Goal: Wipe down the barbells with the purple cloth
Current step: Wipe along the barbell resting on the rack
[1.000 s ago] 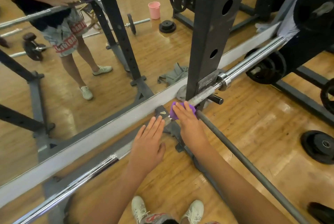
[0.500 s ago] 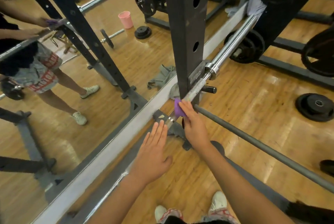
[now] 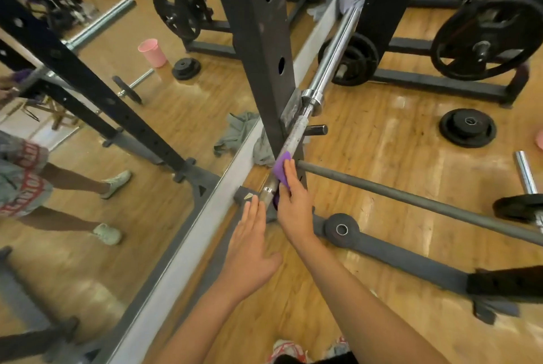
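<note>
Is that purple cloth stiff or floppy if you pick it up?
Probably floppy: the purple cloth bends around the barbell under the right hand. Likely light too, since it looks thin and small beside the hand. Let go, it might slide off the smooth metal bar.

One left hand (image 3: pixel 252 252), one right hand (image 3: pixel 295 207), one purple cloth (image 3: pixel 280 169), one racked barbell (image 3: pixel 331 50), one grey bar (image 3: pixel 411 202), one floor plate (image 3: pixel 467 127) at two o'clock.

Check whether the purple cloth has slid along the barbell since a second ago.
No, not noticeably: the purple cloth still sits on the barbell below the rack upright, beside the end of the grey bar; only the camera shifted.
</note>
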A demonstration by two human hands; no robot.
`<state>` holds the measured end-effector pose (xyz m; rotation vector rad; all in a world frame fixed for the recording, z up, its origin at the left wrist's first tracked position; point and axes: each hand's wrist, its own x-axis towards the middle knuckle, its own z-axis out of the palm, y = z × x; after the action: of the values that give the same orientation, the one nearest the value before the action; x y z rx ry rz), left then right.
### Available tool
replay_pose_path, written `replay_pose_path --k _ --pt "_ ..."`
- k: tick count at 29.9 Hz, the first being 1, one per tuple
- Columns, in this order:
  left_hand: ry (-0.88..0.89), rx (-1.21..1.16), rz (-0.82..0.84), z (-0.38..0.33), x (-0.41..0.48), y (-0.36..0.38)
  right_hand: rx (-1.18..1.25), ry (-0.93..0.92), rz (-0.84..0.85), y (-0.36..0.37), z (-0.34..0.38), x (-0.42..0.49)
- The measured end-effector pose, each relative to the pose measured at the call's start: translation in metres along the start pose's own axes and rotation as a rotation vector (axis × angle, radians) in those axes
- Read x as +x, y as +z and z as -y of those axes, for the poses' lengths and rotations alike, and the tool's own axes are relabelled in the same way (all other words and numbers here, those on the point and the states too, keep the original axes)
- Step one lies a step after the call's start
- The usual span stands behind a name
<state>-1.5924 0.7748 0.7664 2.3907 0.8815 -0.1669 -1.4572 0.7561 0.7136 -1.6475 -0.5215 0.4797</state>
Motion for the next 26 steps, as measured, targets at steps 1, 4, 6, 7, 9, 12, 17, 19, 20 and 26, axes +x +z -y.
replay_pose_path --k 1,4,6,7,9,12,17,19,20,26 --pt "0.003 -0.005 0.001 0.000 0.000 0.000 0.011 -0.006 0.005 -0.002 0.000 0.001" --pt "0.018 0.005 -0.002 0.003 0.001 0.001 0.028 0.075 -0.003 -0.005 0.003 0.017" --pt "0.018 0.021 0.011 0.003 0.001 0.001 0.042 0.152 -0.042 -0.001 0.008 0.027" --pt "0.019 0.029 0.017 0.002 0.001 -0.001 0.028 0.157 -0.049 0.002 0.010 0.028" --pt "0.031 0.052 0.031 0.002 0.001 -0.003 0.010 0.131 -0.032 0.006 0.012 0.019" --pt "0.052 0.083 0.028 0.003 0.001 -0.003 -0.057 0.045 0.020 0.005 0.006 -0.002" --pt "0.159 0.269 -0.025 0.015 -0.009 0.002 -0.038 0.090 0.014 -0.003 0.014 0.018" --pt "0.219 0.339 -0.048 0.026 -0.012 0.005 -0.038 0.107 -0.014 -0.003 0.017 0.024" --pt "0.248 0.372 -0.063 0.033 -0.014 0.006 -0.043 0.118 -0.019 -0.002 0.017 0.022" --pt "0.332 0.509 -0.181 0.053 -0.023 0.017 -0.168 -0.002 0.010 0.005 0.007 -0.030"
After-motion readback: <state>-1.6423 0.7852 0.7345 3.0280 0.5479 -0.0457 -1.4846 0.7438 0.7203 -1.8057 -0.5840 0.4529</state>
